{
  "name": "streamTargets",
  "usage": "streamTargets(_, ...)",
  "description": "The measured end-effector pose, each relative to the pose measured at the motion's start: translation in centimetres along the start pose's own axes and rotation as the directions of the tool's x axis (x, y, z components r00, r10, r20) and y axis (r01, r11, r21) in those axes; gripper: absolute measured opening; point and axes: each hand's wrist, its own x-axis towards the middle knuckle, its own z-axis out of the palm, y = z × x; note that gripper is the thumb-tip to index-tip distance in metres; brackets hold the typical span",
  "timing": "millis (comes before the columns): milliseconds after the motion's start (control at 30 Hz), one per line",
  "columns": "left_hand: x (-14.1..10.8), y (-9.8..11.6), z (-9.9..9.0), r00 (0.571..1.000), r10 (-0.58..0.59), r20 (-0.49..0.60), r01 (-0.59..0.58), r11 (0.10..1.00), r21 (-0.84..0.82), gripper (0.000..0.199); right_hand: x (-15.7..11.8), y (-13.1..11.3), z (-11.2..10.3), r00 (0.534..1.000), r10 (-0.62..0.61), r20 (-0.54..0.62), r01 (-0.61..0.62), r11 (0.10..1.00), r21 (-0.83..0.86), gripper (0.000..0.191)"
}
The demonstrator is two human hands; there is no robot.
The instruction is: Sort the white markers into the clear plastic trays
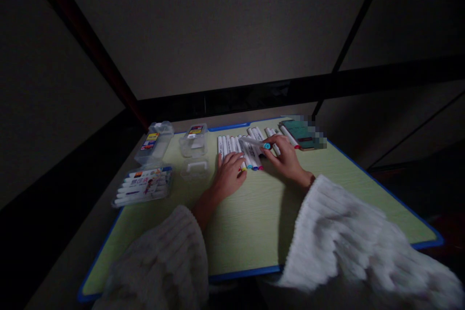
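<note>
Pale green, blue-edged, the table [250, 223] is used as the work surface. In the head view, white markers [224, 145] are laid side by side in a row on its far half. One teal-ended marker [254, 142] is grasped between the thumb and fingers of the right hand [286, 159] and is held slantwise over the right part of the row. The left hand [229, 173] is rested, fingers loosely bent, on the near left part of the row; no marker is seen to be lifted by it. Progress is judged to be partial: the row is largely formed, while the teal-ended marker is not yet set down and a red-ended marker [289, 137] is placed apart at right, beside the flat green item [301, 134]. At left, a packed case [143, 186] is positioned with its markers inside; two transparent cases [194, 143] are placed farther back
</note>
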Motion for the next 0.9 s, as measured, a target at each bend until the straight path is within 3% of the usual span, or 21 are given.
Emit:
streamTargets(367,-0.01,0.08,0.07,1.0,-0.022,0.02,0.022,1.0,0.002,0.034,0.12,-0.35,0.04,0.984,-0.076,0.163,0.071,0.997,0.038,0.006)
streamTargets(667,-0.01,0.09,0.06,1.0,-0.014,-0.005,0.014,1.0,0.001,0.034,0.1,-0.4,0.15,0.953,-0.069,0.295,0.054,0.997,0.061,0.009)
streamTargets(900,0.08,0.17,0.11,0.999,-0.027,-0.034,0.027,1.0,0.016,0.032,-0.11,-0.57,0.64,0.945,-0.061,0.32,0.042,0.997,0.067,0.01)
